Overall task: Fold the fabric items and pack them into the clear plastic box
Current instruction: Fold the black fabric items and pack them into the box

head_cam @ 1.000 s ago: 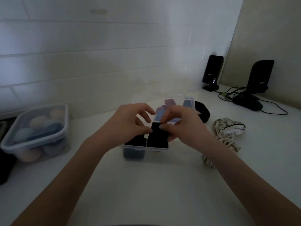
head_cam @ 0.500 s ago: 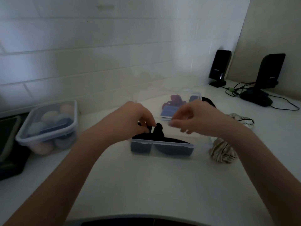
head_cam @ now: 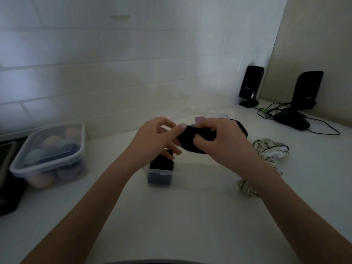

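Both hands grip a soft black fabric piece (head_cam: pixel 192 139) above the clear plastic box (head_cam: pixel 162 172): left hand (head_cam: pixel 158 139) pinches its 9 o'clock end, right hand (head_cam: pixel 221 141) closed around the rest. A dark folded bundle (head_cam: pixel 161 164) fills the box's left compartment on the smooth white bench (head_cam: pixel 171 216). Crumpled striped cloth (head_cam: pixel 270 149) lies at 3 o'clock.

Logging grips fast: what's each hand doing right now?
Left hand: pinching the black fabric.
Right hand: closed on the same black fabric.

Dim light falls on a white tiled wall (head_cam: pixel 114 60) behind a pale worktop (head_cam: pixel 181 216). A beige panel (head_cam: pixel 320 44) closes the right corner, where two black speakers (head_cam: pixel 251 85) stand with trailing cables (head_cam: pixel 270 111).
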Action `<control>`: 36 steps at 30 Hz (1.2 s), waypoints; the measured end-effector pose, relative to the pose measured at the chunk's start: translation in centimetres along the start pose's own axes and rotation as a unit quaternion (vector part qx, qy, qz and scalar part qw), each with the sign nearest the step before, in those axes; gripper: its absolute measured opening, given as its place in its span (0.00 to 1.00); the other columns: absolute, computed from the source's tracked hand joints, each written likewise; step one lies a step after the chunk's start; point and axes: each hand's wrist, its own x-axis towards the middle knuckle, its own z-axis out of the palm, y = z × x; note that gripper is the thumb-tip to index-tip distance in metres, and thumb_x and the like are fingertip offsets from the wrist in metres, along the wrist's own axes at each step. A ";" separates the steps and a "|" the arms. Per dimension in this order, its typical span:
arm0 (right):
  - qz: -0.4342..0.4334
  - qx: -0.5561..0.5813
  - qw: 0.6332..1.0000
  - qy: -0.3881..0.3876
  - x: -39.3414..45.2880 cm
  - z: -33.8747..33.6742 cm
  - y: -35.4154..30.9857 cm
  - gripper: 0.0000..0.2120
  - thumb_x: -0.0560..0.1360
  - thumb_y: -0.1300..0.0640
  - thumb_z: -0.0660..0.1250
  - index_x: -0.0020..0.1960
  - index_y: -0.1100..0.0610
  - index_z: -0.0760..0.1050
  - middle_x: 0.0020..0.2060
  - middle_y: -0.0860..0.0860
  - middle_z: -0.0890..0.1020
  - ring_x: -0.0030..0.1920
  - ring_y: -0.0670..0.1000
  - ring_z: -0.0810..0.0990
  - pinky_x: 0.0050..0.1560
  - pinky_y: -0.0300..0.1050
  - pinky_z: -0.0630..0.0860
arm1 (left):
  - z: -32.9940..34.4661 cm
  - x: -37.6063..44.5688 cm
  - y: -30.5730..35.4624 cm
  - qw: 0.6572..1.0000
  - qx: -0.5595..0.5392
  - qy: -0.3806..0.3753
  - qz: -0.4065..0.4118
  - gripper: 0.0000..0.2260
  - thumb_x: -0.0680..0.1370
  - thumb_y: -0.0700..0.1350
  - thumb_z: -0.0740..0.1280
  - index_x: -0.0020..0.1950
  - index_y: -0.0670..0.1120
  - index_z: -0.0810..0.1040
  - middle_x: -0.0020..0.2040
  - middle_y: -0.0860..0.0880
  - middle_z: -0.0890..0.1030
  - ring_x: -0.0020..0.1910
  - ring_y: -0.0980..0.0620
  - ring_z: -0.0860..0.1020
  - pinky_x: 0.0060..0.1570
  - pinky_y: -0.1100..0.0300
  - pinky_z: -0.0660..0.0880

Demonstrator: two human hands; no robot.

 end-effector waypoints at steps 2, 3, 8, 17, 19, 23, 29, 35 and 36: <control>-0.035 -0.102 0.993 0.057 -0.3 0.2 -0.2 0.11 0.71 0.51 0.65 0.52 0.46 0.79 0.43 0.47 0.81 0.44 0.50 0.78 0.34 0.44 0.71 | 0.3 0.2 0.1 0.995 -0.094 0.037 -0.022 0.18 0.72 0.52 0.71 0.55 0.43 0.72 0.36 0.44 0.85 0.34 0.45 0.84 0.30 0.59 0.79; -0.056 -0.143 0.986 0.062 -0.4 0.4 -0.3 0.12 0.72 0.51 0.65 0.55 0.46 0.78 0.45 0.47 0.81 0.46 0.51 0.78 0.34 0.44 0.71 | 0.5 0.4 0.2 0.990 -0.130 0.035 -0.039 0.18 0.72 0.53 0.70 0.55 0.44 0.73 0.38 0.44 0.86 0.37 0.45 0.85 0.32 0.59 0.80; -0.141 -0.100 0.982 -0.072 -0.4 0.6 -0.6 0.16 0.74 0.59 0.65 0.61 0.52 0.75 0.51 0.52 0.77 0.55 0.54 0.73 0.51 0.52 0.74 | 1.1 0.9 0.4 0.981 -0.164 -0.063 -0.081 0.11 0.73 0.55 0.69 0.43 0.49 0.85 0.42 0.47 0.86 0.44 0.47 0.85 0.38 0.58 0.80; -0.178 -0.010 0.977 -0.120 -0.1 -0.1 -0.2 0.17 0.69 0.65 0.68 0.55 0.50 0.72 0.49 0.48 0.79 0.55 0.54 0.73 0.57 0.54 0.72 | 0.5 1.6 -0.4 0.978 -0.193 -0.055 -0.053 0.05 0.73 0.39 0.68 0.42 0.43 0.84 0.37 0.46 0.86 0.37 0.51 0.84 0.36 0.62 0.80; -0.230 -0.042 0.969 -0.077 -0.2 -0.1 -0.1 0.19 0.67 0.64 0.71 0.55 0.48 0.76 0.50 0.44 0.81 0.56 0.50 0.73 0.57 0.52 0.71 | 0.4 1.8 -0.5 0.971 -0.221 -0.051 -0.073 0.05 0.73 0.39 0.67 0.42 0.41 0.83 0.34 0.47 0.84 0.33 0.52 0.83 0.37 0.59 0.82; -0.269 -0.074 0.960 -0.019 -0.2 0.2 0.1 0.17 0.68 0.54 0.72 0.56 0.43 0.77 0.52 0.43 0.79 0.53 0.49 0.72 0.52 0.51 0.70 | 0.1 1.9 -0.6 0.951 -0.261 -0.096 -0.135 0.13 0.70 0.45 0.68 0.49 0.39 0.80 0.36 0.46 0.83 0.33 0.52 0.82 0.40 0.57 0.80; -0.254 -0.132 0.958 -0.019 -0.4 0.6 0.0 0.20 0.69 0.52 0.70 0.60 0.40 0.74 0.50 0.50 0.72 0.48 0.51 0.66 0.49 0.45 0.67 | -0.3 1.9 -0.8 0.903 -0.356 -0.178 -0.164 0.11 0.69 0.49 0.67 0.43 0.44 0.84 0.38 0.48 0.85 0.37 0.52 0.83 0.42 0.55 0.82; -0.216 0.015 0.976 -0.007 -0.3 0.9 -0.5 0.09 0.67 0.57 0.73 0.48 0.52 0.82 0.45 0.50 0.75 0.46 0.50 0.71 0.49 0.45 0.70 | 0.2 1.8 -1.0 0.885 -0.402 -0.191 -0.135 0.11 0.71 0.43 0.64 0.45 0.40 0.83 0.37 0.45 0.85 0.36 0.52 0.83 0.35 0.62 0.79; -0.194 0.076 0.978 -0.012 -0.3 0.8 -0.5 0.08 0.68 0.57 0.73 0.47 0.54 0.82 0.44 0.49 0.76 0.45 0.48 0.73 0.48 0.40 0.69 | 0.3 1.9 -1.1 0.898 -0.389 -0.174 -0.111 0.10 0.71 0.43 0.64 0.46 0.39 0.82 0.38 0.45 0.85 0.36 0.53 0.83 0.34 0.63 0.79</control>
